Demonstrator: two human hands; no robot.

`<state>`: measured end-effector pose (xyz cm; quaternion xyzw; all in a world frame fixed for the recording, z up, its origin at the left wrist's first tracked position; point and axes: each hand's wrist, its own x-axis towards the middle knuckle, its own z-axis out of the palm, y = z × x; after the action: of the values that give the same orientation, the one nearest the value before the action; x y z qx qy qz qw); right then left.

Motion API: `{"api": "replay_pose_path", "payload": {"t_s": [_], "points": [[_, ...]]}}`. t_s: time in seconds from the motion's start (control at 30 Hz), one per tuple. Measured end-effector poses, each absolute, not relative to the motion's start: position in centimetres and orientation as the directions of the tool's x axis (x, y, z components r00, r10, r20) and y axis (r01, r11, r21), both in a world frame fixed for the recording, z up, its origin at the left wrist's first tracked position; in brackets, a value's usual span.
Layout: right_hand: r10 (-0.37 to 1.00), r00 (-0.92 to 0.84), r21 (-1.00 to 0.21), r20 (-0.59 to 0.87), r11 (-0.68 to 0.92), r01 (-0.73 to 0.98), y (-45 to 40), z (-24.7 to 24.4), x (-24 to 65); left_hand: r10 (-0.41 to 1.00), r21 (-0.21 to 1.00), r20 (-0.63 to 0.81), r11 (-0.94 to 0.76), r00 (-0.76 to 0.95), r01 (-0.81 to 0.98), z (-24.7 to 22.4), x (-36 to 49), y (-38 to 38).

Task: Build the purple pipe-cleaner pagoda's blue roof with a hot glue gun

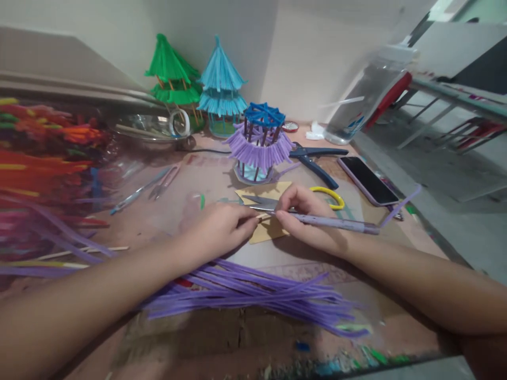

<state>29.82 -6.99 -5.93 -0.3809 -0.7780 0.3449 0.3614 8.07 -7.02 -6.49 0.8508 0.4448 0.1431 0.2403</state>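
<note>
My left hand [233,224] is closed, thumb and fingertips pinched at a thin tan stick [263,216], most of it hidden by the fingers. Close beside it, my right hand [303,216] pinches a slim purple pen-like rod [340,222] that points to the right. A bent purple pipe cleaner [401,205] rises by the rod's far end. Under the hands lie a piece of tan card [269,234] and scissors with a yellow handle [336,197], blades pointing left. Many loose purple pipe cleaners [253,290] are spread in front of my hands.
Behind stands a purple-and-blue pipe-cleaner tower [259,150], with blue [222,74] and green [168,66] ones farther back. Dark pliers [317,158], a phone [368,182] and a clear bottle [356,100] are at right. Colourful pipe cleaners [43,153], a cutter [164,182] and a pen [138,191] lie left.
</note>
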Motion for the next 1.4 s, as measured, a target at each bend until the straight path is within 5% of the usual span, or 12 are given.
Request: {"api": "replay_pose_path", "payload": {"t_s": [0.2, 0.47, 1.4], "points": [[0.8, -0.437, -0.752, 0.412, 0.569, 0.333, -7.39, -6.62, 29.96, 0.798, 0.526, 0.06, -0.536, 0.599, 0.661, -6.86, 8.11, -6.77], [0.816, -0.458, -0.682, 0.353, 0.56, 0.471, -7.1, -6.36, 29.4, 0.791, 0.477, 0.075, -0.563, 0.607, 0.675, -6.94, 8.27, -6.87], [0.8, -0.473, -0.62, 0.369, 0.591, 0.516, -7.05, -6.07, 29.29, 0.795, 0.428, 0.078, -0.571, 0.601, 0.7, -6.91, 8.24, -7.02]]}}
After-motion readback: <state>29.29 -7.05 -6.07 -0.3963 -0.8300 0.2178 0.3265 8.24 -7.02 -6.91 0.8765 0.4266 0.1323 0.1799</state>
